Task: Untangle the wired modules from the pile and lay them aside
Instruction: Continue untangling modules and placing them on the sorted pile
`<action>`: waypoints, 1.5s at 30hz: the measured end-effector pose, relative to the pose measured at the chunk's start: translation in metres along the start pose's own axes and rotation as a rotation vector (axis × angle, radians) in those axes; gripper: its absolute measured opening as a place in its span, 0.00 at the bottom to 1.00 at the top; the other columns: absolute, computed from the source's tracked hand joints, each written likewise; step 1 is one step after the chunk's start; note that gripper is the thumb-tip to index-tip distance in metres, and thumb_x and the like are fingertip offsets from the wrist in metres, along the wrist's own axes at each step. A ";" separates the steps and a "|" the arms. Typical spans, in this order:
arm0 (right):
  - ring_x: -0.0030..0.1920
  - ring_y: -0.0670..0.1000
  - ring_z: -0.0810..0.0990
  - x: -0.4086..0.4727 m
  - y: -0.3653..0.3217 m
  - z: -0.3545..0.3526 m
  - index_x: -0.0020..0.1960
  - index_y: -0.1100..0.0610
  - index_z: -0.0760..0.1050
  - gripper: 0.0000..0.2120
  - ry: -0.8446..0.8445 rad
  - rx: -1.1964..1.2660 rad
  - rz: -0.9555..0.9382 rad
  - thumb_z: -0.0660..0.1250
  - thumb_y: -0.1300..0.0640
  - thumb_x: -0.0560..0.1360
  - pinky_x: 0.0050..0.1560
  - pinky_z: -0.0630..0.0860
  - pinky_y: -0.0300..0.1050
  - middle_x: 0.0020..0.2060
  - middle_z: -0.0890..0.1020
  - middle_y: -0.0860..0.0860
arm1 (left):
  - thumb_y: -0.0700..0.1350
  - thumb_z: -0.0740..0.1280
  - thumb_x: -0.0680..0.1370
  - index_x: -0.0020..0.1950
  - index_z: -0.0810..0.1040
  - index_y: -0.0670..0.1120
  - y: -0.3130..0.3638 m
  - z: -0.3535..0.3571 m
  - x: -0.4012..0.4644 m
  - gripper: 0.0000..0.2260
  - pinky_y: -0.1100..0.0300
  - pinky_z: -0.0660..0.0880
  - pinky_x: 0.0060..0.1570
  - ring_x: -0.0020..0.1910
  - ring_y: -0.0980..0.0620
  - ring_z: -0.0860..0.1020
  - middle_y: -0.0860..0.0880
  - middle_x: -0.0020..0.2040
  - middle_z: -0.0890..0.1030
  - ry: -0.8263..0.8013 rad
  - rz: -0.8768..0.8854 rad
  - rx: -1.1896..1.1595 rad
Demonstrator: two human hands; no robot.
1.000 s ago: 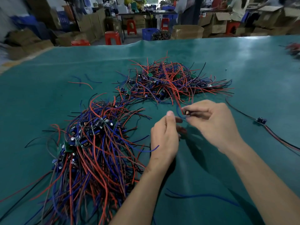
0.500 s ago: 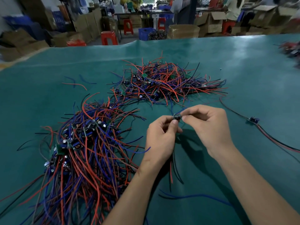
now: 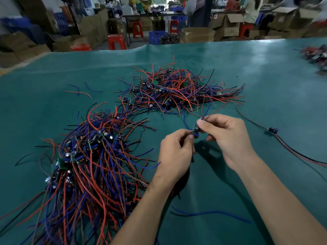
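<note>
Both hands, left hand and right hand, pinch one small module; it looks light, its wires bendy, so hold the board.

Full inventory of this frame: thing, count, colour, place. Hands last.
held module: one, blue and black, pinched between both hands above the table
near pile: one, red, blue and black wires, left front
far pile: one, same colours, centre back
set-aside module: one, blue, red and black leads, right
loose wires: several, blue, black and red, scattered
table: one, teal
stools: several, red, background
boxes: many, brown, background
left hand: pinches module
right hand: pinches module
</note>
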State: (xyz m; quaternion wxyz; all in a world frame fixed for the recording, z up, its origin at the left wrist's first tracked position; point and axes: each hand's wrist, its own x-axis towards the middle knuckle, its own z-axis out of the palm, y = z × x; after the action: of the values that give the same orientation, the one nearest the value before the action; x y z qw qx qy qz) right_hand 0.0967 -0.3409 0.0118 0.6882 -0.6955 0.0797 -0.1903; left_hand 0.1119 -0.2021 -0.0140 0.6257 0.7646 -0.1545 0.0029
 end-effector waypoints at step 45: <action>0.34 0.49 0.83 0.005 -0.006 -0.020 0.45 0.57 0.83 0.03 0.017 -0.095 0.134 0.73 0.58 0.77 0.31 0.77 0.41 0.37 0.86 0.52 | 0.40 0.63 0.82 0.44 0.80 0.49 -0.001 0.000 0.001 0.10 0.62 0.74 0.33 0.27 0.57 0.73 0.54 0.27 0.78 0.035 -0.007 0.011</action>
State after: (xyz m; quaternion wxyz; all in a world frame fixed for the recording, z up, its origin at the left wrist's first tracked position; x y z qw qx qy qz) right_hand 0.0931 -0.3608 0.0185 0.6648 -0.7190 0.1407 -0.1458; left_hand 0.1133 -0.2023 -0.0148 0.6241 0.7684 -0.1410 0.0149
